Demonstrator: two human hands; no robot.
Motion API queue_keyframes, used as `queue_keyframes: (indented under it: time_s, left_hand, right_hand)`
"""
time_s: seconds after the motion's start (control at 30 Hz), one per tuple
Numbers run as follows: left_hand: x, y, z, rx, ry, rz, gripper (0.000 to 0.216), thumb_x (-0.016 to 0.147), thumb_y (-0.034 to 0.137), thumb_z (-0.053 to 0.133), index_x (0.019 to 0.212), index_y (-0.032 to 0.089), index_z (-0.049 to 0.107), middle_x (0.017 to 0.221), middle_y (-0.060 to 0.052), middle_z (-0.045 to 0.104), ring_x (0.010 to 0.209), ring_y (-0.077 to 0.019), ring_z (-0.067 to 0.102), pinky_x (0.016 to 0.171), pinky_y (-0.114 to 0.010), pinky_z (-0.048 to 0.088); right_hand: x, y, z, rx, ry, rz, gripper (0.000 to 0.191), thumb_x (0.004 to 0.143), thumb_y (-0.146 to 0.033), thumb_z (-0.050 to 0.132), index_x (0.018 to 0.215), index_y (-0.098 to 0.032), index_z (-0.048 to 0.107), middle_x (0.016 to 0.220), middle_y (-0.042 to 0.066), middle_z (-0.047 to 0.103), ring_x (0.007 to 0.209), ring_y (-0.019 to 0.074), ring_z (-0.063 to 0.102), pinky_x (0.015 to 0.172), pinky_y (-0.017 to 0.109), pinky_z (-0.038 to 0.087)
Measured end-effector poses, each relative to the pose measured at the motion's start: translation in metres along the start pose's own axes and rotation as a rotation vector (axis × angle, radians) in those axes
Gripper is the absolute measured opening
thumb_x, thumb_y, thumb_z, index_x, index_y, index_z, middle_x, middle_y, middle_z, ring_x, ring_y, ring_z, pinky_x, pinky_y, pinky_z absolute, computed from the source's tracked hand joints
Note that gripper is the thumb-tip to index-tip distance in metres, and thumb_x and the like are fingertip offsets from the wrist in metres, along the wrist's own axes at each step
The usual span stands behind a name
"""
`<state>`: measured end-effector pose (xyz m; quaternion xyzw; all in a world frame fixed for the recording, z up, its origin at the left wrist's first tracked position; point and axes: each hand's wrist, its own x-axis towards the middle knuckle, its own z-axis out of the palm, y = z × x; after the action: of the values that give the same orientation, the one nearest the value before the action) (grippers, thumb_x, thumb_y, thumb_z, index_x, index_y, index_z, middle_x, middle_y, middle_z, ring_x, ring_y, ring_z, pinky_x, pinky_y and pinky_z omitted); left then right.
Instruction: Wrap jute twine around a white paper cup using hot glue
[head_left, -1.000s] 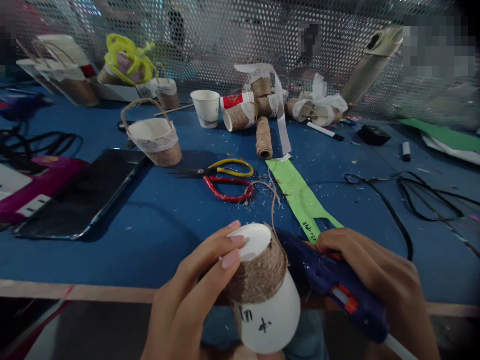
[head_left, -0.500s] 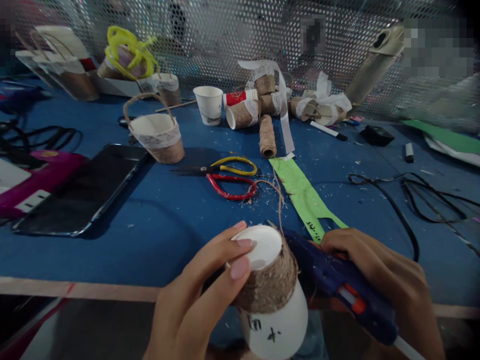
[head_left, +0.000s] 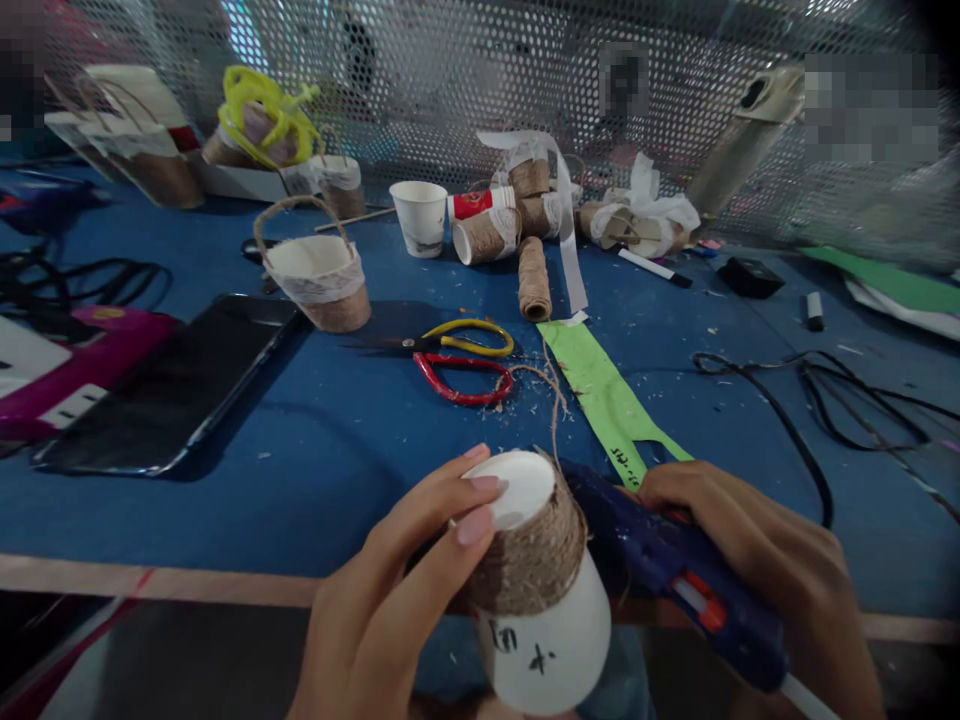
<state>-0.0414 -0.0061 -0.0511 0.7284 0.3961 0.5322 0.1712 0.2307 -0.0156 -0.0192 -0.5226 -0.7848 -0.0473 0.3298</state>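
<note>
My left hand (head_left: 409, 575) grips a white paper cup (head_left: 551, 650), turned bottom up and tilted, with black marks on its side. Brown jute twine (head_left: 529, 560) is wound around the half near its base. In my right hand (head_left: 765, 560) is a dark blue glue gun (head_left: 675, 570) with a white glue stick at its rear; its nozzle end lies close behind the cup, partly hidden. A loose strand of twine runs from the cup up past scissors (head_left: 465, 365) with yellow and red handles toward the twine spool (head_left: 534, 280).
A twine-wrapped basket cup (head_left: 322, 285) and a phone (head_left: 176, 385) lie left on the blue table (head_left: 322, 510). A green paper strip (head_left: 600, 385) lies ahead, black cable (head_left: 780, 420) at right. Several wrapped cups (head_left: 487, 235) stand before a perforated metal screen (head_left: 450, 90).
The cup has turned and shifted slightly left in my left hand. The glue gun stays beside it, still in my right hand. The view has tipped up a little.
</note>
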Motion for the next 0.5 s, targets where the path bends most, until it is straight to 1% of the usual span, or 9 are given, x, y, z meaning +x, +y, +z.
queue_keyframes:
  time_s: [0.03, 0.07, 0.13, 0.2, 0.27, 0.3, 0.4, 0.5]
  left_hand:
    - [-0.0003, -0.0003, -0.0003, -0.024, -0.045, 0.042, 0.069, 0.090, 0.061, 0.092, 0.150, 0.033, 0.073, 0.147, -0.005, 0.081, 0.140, -0.0345, 0.077, 0.110, -0.040, 0.072]
    - [-0.0009, -0.0004, -0.0003, -0.023, -0.038, 0.020, 0.067, 0.093, 0.059, 0.091, 0.152, 0.034, 0.071, 0.148, -0.005, 0.080, 0.142, -0.0334, 0.076, 0.114, -0.041, 0.070]
    - [-0.0028, -0.0003, -0.0002, -0.046, -0.042, 0.022, 0.070, 0.093, 0.057, 0.091, 0.155, 0.035, 0.069, 0.151, -0.005, 0.079, 0.144, -0.0344, 0.075, 0.106, -0.040, 0.075]
    - [-0.0045, -0.0002, -0.0002, -0.069, -0.031, 0.010, 0.073, 0.093, 0.056, 0.091, 0.158, 0.037, 0.067, 0.152, -0.005, 0.078, 0.144, -0.0367, 0.074, 0.101, -0.044, 0.078]
    - [-0.0049, -0.0009, -0.0008, -0.076, -0.032, 0.000, 0.074, 0.092, 0.054, 0.092, 0.159, 0.038, 0.065, 0.153, -0.004, 0.077, 0.145, -0.0380, 0.074, 0.105, -0.048, 0.076]
    - [-0.0045, -0.0015, -0.0012, -0.068, -0.039, -0.002, 0.074, 0.092, 0.053, 0.092, 0.159, 0.038, 0.065, 0.154, -0.004, 0.077, 0.145, -0.0380, 0.074, 0.110, -0.049, 0.074]
    - [-0.0015, -0.0035, -0.0014, -0.052, -0.066, 0.025, 0.078, 0.088, 0.052, 0.097, 0.157, 0.035, 0.067, 0.152, -0.005, 0.078, 0.144, -0.0378, 0.075, 0.113, -0.047, 0.072]
    - [0.0007, -0.0034, -0.0001, -0.037, -0.049, 0.027, 0.075, 0.089, 0.056, 0.095, 0.157, 0.036, 0.068, 0.152, -0.004, 0.078, 0.143, -0.0345, 0.076, 0.116, -0.044, 0.069]
  right_hand:
    - [0.0012, -0.0013, -0.0002, -0.005, 0.000, 0.009, 0.007, 0.105, -0.021, 0.062, 0.108, -0.027, 0.065, 0.095, -0.001, 0.079, 0.080, 0.0185, 0.080, 0.071, 0.027, 0.054]
    - [0.0023, -0.0024, -0.0002, -0.013, -0.004, 0.020, 0.007, 0.106, -0.022, 0.061, 0.107, -0.027, 0.064, 0.094, -0.001, 0.079, 0.080, 0.0187, 0.080, 0.071, 0.027, 0.054]
    - [0.0036, -0.0039, -0.0001, -0.030, -0.013, 0.046, 0.008, 0.107, -0.023, 0.059, 0.103, -0.027, 0.064, 0.091, -0.001, 0.079, 0.079, 0.0191, 0.080, 0.070, 0.027, 0.054]
    - [0.0033, -0.0040, 0.0004, -0.034, -0.015, 0.047, 0.011, 0.108, -0.025, 0.057, 0.100, -0.027, 0.064, 0.089, 0.000, 0.078, 0.077, 0.0196, 0.080, 0.068, 0.027, 0.053]
    - [0.0015, -0.0030, 0.0008, -0.045, -0.028, 0.049, 0.011, 0.108, -0.026, 0.056, 0.100, -0.028, 0.064, 0.090, 0.000, 0.079, 0.080, 0.0201, 0.080, 0.068, 0.028, 0.053]
    - [0.0004, -0.0023, 0.0009, -0.056, -0.044, 0.057, 0.010, 0.108, -0.027, 0.056, 0.101, -0.028, 0.064, 0.091, 0.000, 0.079, 0.081, 0.0206, 0.080, 0.069, 0.029, 0.053]
    - [-0.0025, -0.0005, 0.0010, -0.078, -0.087, 0.073, 0.010, 0.107, -0.031, 0.056, 0.104, -0.027, 0.065, 0.094, 0.002, 0.079, 0.085, 0.0221, 0.080, 0.071, 0.031, 0.053]
    - [-0.0038, 0.0003, 0.0009, -0.073, -0.097, 0.068, 0.013, 0.107, -0.035, 0.056, 0.103, -0.026, 0.065, 0.095, 0.003, 0.079, 0.086, 0.0236, 0.080, 0.072, 0.032, 0.052]
